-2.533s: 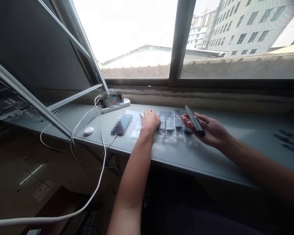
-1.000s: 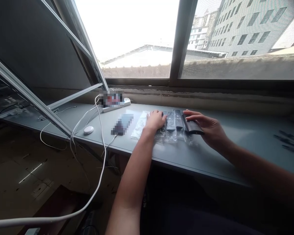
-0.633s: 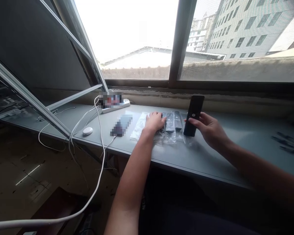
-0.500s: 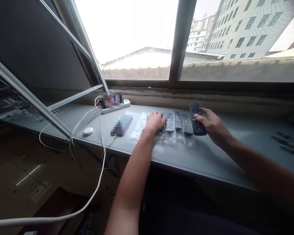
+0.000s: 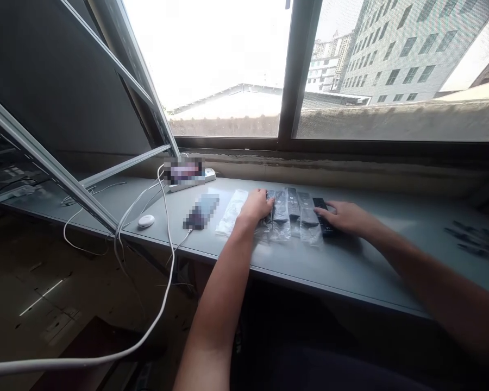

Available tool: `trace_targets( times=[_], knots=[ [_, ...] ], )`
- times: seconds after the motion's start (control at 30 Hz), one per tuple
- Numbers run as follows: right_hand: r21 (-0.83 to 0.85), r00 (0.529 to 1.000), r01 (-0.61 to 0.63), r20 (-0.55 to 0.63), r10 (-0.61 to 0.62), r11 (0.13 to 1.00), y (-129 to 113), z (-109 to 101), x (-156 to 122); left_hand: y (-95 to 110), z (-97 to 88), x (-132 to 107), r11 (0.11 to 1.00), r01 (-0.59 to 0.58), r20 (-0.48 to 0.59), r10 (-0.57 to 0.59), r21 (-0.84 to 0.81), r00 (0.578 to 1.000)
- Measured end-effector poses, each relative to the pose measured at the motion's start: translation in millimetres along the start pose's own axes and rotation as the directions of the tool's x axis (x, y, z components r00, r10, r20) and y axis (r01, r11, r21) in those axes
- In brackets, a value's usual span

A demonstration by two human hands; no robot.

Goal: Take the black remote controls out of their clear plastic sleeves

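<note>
Several black remote controls in clear plastic bags lie side by side on a grey table under a window. My left hand rests flat on the leftmost bagged remote, fingers stretched forward. My right hand lies palm down over an unbagged black remote at the right end of the row, pressing it onto the table.
An empty clear bag lies left of the row, beside a blurred phone on a white cable. A white power strip sits at the back. A white puck is near the edge. Dark items lie far right.
My right hand held the unbagged remote up, turned it upright, then laid it down at the right end of the row. My left hand stayed on the left bagged remote.
</note>
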State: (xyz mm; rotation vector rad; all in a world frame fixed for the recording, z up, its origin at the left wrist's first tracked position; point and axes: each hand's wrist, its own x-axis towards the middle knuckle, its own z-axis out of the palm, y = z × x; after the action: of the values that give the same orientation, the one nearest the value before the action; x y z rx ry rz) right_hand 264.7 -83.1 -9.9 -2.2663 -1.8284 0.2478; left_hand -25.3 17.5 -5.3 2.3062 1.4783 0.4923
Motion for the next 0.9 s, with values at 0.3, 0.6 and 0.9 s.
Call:
trace_targets(
  times=[0.3, 0.6, 0.9],
  knots=[
    [-0.115, 0.995, -0.066, -0.076, 0.057, 0.991, -17, -10, -24, 0, 0.5, 4, 0.993, 0.063, -0.093, -0.072, -0.100, 0.993],
    [-0.095, 0.993, -0.006, -0.115, -0.005, 0.996, -29, -10, -34, -7, -0.1, 7, 0.918, 0.222, -0.115, -0.272, -0.330, 0.955],
    [0.118, 0.953, 0.228, -0.230, -0.197, 0.966, -28, -8, -35, -15, -4.6, 17, 0.800, 0.248, -0.028, -0.313, -0.546, 0.949]
  ],
)
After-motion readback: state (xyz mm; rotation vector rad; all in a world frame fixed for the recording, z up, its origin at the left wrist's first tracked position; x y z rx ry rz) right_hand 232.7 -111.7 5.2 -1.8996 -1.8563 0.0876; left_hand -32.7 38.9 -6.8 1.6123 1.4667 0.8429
